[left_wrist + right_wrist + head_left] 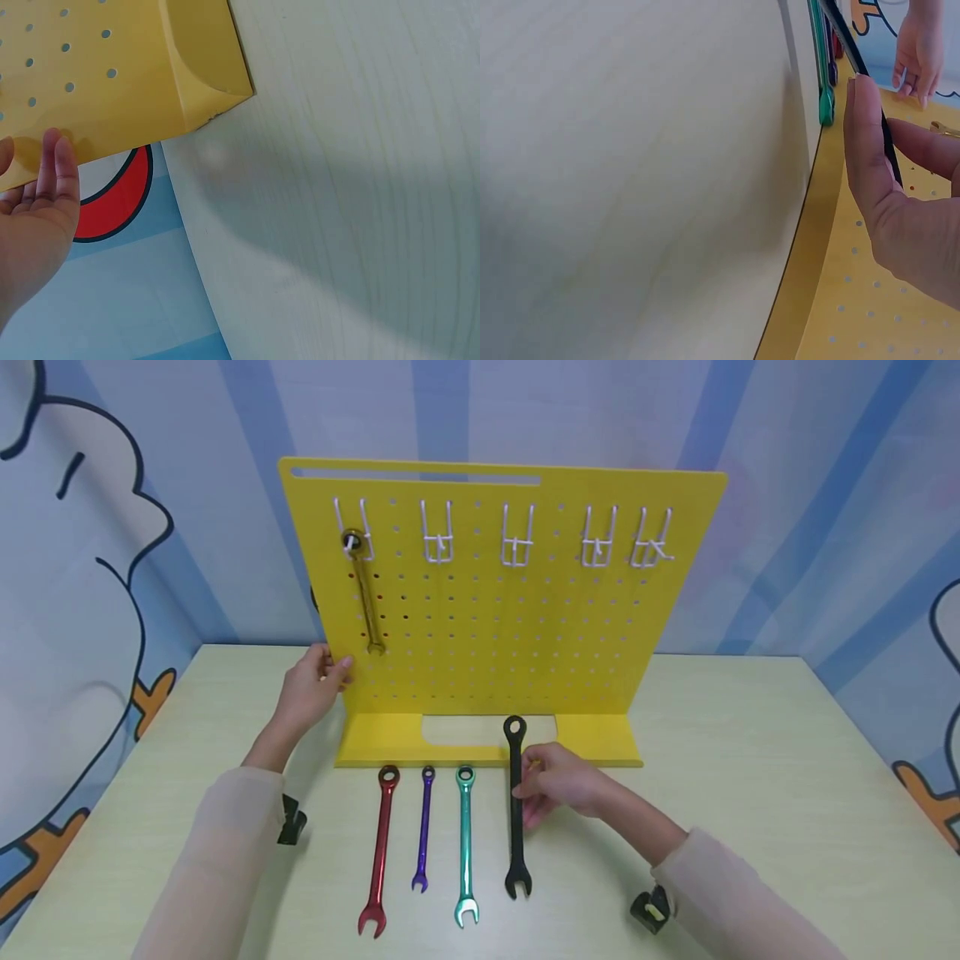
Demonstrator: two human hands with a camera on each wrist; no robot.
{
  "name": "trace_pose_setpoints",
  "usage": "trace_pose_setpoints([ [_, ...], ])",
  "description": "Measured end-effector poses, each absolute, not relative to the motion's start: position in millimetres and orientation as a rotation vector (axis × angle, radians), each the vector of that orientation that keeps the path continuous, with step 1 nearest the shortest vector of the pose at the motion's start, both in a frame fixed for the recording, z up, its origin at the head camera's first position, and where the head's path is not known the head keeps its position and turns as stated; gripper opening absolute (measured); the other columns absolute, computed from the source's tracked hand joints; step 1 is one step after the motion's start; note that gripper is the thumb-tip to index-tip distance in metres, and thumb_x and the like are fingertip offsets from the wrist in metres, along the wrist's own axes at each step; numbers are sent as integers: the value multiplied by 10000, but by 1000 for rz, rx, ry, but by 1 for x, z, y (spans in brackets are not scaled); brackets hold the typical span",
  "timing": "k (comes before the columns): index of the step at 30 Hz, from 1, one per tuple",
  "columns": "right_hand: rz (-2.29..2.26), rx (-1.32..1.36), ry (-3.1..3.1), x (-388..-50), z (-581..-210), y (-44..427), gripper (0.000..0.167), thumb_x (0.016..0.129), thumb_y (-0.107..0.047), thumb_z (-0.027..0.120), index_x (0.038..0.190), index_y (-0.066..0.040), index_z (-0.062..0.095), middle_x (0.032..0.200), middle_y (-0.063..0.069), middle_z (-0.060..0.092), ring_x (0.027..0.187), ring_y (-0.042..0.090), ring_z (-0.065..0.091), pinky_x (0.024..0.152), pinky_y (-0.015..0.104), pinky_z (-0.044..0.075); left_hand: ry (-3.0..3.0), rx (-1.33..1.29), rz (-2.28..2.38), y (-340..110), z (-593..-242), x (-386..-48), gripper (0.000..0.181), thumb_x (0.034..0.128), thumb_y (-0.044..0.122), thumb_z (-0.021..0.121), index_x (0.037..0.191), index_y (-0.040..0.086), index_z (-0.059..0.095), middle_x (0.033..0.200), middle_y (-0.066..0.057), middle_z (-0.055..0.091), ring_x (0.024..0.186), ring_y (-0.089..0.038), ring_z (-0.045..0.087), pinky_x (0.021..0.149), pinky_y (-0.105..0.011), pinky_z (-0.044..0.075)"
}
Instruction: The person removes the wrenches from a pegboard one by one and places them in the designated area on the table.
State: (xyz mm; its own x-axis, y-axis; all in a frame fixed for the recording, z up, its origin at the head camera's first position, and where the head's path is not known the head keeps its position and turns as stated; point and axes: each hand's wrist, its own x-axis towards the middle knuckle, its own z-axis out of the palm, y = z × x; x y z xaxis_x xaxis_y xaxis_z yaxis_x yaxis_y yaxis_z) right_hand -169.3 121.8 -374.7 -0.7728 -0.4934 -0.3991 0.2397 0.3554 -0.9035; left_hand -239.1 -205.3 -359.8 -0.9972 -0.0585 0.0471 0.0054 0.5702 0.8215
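Observation:
A yellow pegboard (495, 635) stands upright on the table. My left hand (309, 685) grips its left edge low down; the same hand (41, 202) shows at the board's edge in the left wrist view. Between thumb and fingers, my right hand (558, 785) pinches a black combination wrench (516, 810) by its shaft, ring end up and overlapping the pegboard's base. Left of it lie a green wrench (466, 843), a small purple wrench (423, 835) and a red wrench (381, 852). A gold-brown wrench (365, 602) hangs by its ring from the leftmost hook.
Several white wire hooks (438, 539) line the board's upper part; those right of the hanging wrench are bare. The board's base (382, 743) has a cut-out in its middle. Behind the table (750, 760) is a blue patterned wall (570, 410).

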Motion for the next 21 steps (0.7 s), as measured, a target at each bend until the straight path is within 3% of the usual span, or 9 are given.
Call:
trace_pose_setpoints([
  [21,-1414,-245,1844,-149,-392,123,79,840,77,548,873,80,476,671,222,626,577,319,646,548,409,561,-2702,24,-1424,-205,-361,-239,363,984,282,405,1170,-30,408,1029,-181,508,984,-309,548,845,-400,508],
])
